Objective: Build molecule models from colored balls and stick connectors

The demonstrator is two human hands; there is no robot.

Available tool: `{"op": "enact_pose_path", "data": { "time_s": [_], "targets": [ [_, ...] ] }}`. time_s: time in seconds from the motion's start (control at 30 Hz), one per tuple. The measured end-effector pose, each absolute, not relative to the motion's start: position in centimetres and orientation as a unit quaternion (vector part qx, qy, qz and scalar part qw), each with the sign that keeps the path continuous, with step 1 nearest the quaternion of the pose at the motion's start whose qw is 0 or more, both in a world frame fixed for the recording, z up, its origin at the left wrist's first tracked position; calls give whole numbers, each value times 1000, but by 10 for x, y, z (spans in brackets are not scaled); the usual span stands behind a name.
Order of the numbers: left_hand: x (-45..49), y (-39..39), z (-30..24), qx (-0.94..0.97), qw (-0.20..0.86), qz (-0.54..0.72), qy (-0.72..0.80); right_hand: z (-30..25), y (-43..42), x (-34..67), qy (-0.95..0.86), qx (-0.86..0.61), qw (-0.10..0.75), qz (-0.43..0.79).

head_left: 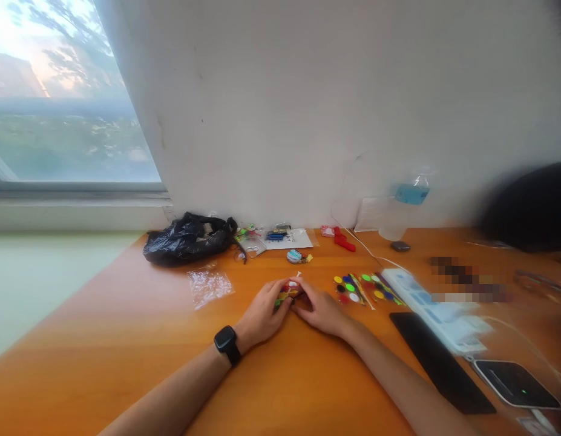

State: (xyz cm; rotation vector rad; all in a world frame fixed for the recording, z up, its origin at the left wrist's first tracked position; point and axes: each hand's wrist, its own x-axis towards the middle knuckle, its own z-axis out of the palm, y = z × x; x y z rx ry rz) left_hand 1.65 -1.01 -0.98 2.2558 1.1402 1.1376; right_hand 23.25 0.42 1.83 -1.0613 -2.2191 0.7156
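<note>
My left hand [261, 312], with a black watch on its wrist, curls around the left side of a small pack of coloured paint pots [287, 293]. From the other side my right hand [323, 310] closes on the same pack, its thumb and fingers bent toward the left hand's. Green, red, yellow and white patches show between the fingers; the rest of the pack is covered. A thin white stick end pokes up above the fingertips. Similar sets of round coloured paint pots [348, 289] with thin brushes lie on the table to the right of my hands.
A crumpled clear plastic wrapper [210, 286] and a black plastic bag [187, 239] lie left. Behind are a small round tin [294, 257] and a red item [344, 241]. Rightward are a white power strip [429, 309], a black mat [439, 360] and a phone [516, 383].
</note>
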Motion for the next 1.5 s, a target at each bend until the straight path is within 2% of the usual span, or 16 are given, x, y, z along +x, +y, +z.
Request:
{"op": "enact_pose_path", "data": {
  "time_s": [0.17,0.37,0.63,0.9,1.0,1.1,1.3,1.4,1.5],
  "targets": [
    [10,-8,0,770,80,411,481,14,8,233,-849,-385,277,233],
    [5,-2,-1,738,57,401,539,15,7,232,-847,-390,278,229],
    [7,-2,-4,747,53,422,511,5,10,229,-828,-386,309,264],
    [-1,-11,6,795,27,412,445,3,9,225,-837,-398,310,214],
    [-35,-13,15,730,-27,438,523,4,9,226,-839,-402,303,205],
    [-84,-22,19,685,-76,392,610,2,12,225,-839,-410,299,197],
    [-146,-49,14,700,35,277,658,1,15,225,-836,-414,298,200],
    [-148,-49,21,668,11,307,678,3,10,226,-844,-396,317,174],
    [-140,-40,55,687,13,340,642,11,6,223,-859,-379,331,91]
  ]
}}
